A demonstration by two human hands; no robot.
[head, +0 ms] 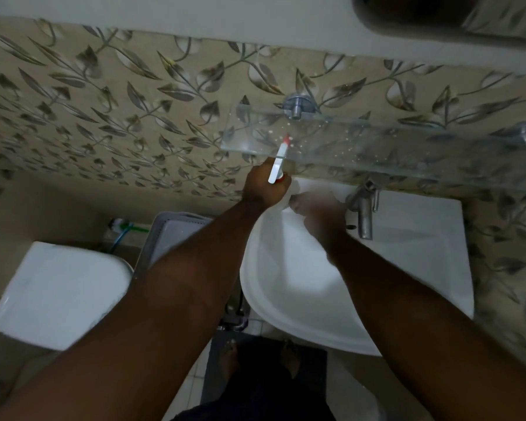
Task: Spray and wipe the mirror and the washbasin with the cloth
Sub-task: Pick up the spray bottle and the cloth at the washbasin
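My left hand (264, 186) is wrapped around a spray bottle (278, 161) with a white and red nozzle head. The nozzle points up under the front edge of the glass shelf (362, 144). My right hand (319, 212) rests at the back rim of the white washbasin (407, 268), just left of the tap (364, 217). Its fingers are curled on a white cloth (294, 191) that is hard to tell from the basin. The two hands almost touch. The dark mirror (422, 13) shows only at the top right corner.
The glass shelf is spotted with white droplets and hangs on metal wall brackets (296, 106). A white toilet cistern (58, 293) stands at the left, with a grey basket (176, 232) between it and the basin. My bare feet stand on a dark mat (261, 360).
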